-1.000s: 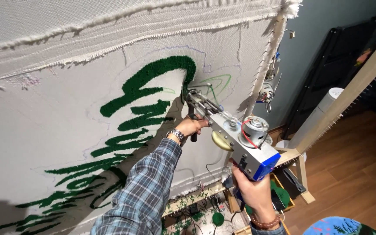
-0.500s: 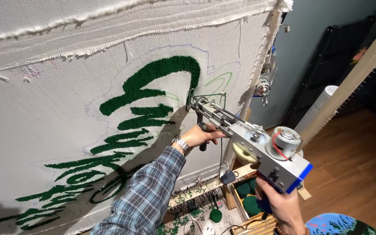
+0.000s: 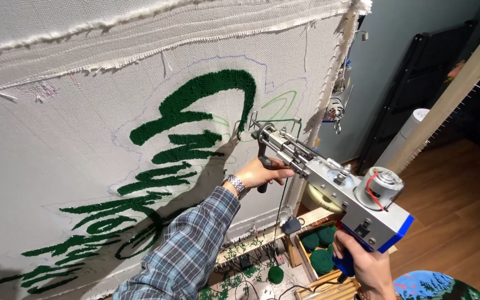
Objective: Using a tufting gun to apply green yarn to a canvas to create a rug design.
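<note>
Since the earlier frame, the tufting gun (image 3: 329,186) had swung lower and further right across the view, its rear end dropping toward the bottom corner, while its tip remained against the cloth. The left hand (image 3: 262,173) was clenched round the black front handle of the gun, wrist extended from a plaid sleeve (image 3: 187,250) and carrying a metal wristwatch (image 3: 235,185). The right hand (image 3: 365,266) was grasping the blue rear grip beneath the gun's body; only the fingers and part of the palm showed at the lower edge of the view. The gun was held tilted, nose up and to the left, with its needle end touching the white backing cloth (image 3: 73,139) just beside the upper right end of the dark green tufted lettering (image 3: 195,119). A small silver motor with a red wire sat on top of the gun's rear. A thin green outline was drawn on the cloth immediately right of the needle. The cloth was stretched upright on a wooden frame (image 3: 445,100), whose slanted beam ran along the right side. Below the gun, balls of green yarn (image 3: 318,250) lay in a wooden crate on the floor, with yarn scraps scattered near them. Brown wooden flooring (image 3: 462,211) showed to the right.
</note>
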